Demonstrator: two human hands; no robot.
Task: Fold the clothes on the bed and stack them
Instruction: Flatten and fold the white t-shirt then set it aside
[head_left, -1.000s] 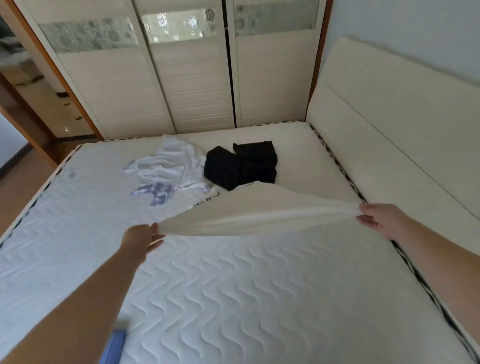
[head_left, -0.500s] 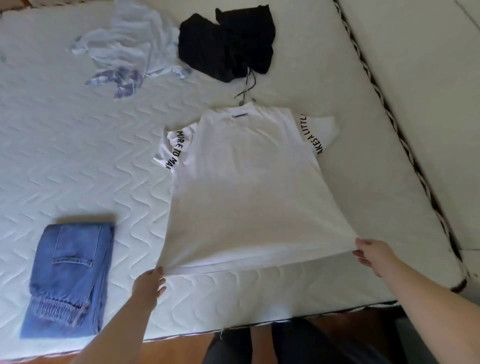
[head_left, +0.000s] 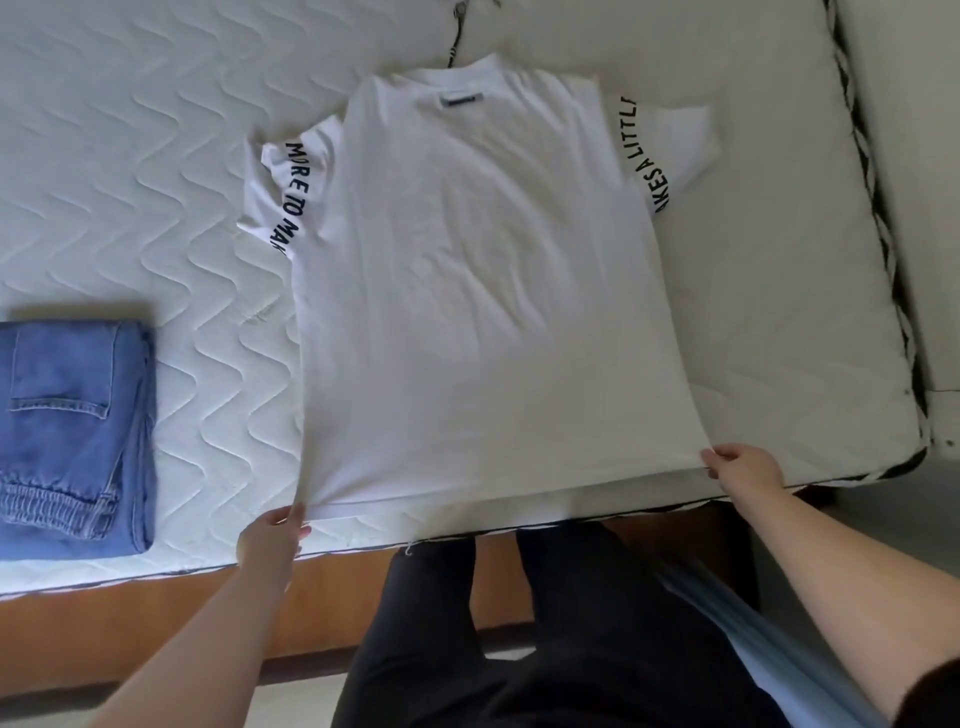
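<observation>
A white T-shirt (head_left: 483, 291) with black lettering on both sleeves lies spread out, back side up, on the white quilted mattress (head_left: 156, 171), collar away from me. My left hand (head_left: 272, 538) pinches the hem's left corner near the bed's front edge. My right hand (head_left: 743, 470) pinches the hem's right corner. The hem is stretched taut between them, slightly lifted. Folded blue jeans (head_left: 72, 441) lie at the left on the mattress.
The padded headboard (head_left: 904, 156) runs along the right side. The wooden bed frame (head_left: 156, 623) is below the mattress edge, and my legs in dark trousers stand against it. A black cord end (head_left: 454, 31) shows at the top.
The shirt came down from the air and now lies flat on the mattress, pulled toward the front edge. My view has tilted down, so the other clothes at the back left the frame.
</observation>
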